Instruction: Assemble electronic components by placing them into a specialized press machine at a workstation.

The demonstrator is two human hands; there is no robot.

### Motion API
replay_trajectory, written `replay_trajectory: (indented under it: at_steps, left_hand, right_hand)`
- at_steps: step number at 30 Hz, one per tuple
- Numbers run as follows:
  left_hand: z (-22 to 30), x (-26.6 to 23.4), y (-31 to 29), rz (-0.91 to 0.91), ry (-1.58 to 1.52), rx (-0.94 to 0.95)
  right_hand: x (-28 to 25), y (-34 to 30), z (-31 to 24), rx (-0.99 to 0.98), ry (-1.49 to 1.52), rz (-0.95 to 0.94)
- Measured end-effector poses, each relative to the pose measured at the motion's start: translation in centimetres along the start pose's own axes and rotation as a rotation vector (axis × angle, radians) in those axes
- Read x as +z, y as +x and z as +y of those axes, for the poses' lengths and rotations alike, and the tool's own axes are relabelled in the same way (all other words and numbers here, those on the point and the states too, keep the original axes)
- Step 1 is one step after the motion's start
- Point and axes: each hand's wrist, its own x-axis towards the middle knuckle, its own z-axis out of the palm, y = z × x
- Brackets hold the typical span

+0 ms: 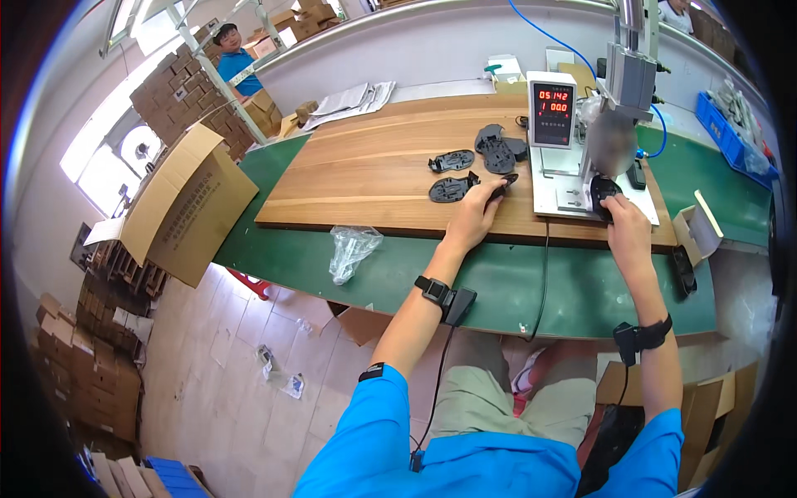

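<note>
One large open cardboard box leans at the far left, next to the green tabletop. To its right, a crumpled clear plastic bag lies near the front edge, just before a wide wooden board. On the board I see two flat black shells, one nearer the person than the other. Next comes the left hand, fingers narrow, holding a small black part above the board; just beyond it sits a cluster of black pieces. Further right, a white display box with red digits stands beside a metal press. Under the press, the right hand has its fingertips on a black piece over the white base; I cannot tell whether it grips. Rightmost, a blue bin holds clear plastic bags.
</note>
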Motion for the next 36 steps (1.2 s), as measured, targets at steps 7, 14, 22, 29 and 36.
replay_trajectory:
  at_steps: [7,14,22,29,36]
  left_hand:
    - [-0.1,0.1,0.8,0.012,0.046,0.067]
    - [0.9,1.1,-0.9,-0.041,0.06,0.015]
    - [0.4,-0.7,-1.2,-0.078,0.1,-0.062]
    - [1.1,0.4,-0.7,-0.073,-0.037,-0.143]
    - [1.2,0.4,-0.7,-0.056,0.015,-0.092]
  right_hand:
    - [1.6,-0.5,0.5,-0.024,0.008,0.013]
    - [0.1,-1.4,0.5,0.047,-0.038,-0.036]
    - [2.2,-1.0,0.2,0.0,-0.022,0.0]
    - [1.3,-1.2,0.6,-0.009,-0.055,0.005]
    - [1.3,-1.4,0.8,-0.017,-0.052,0.012]
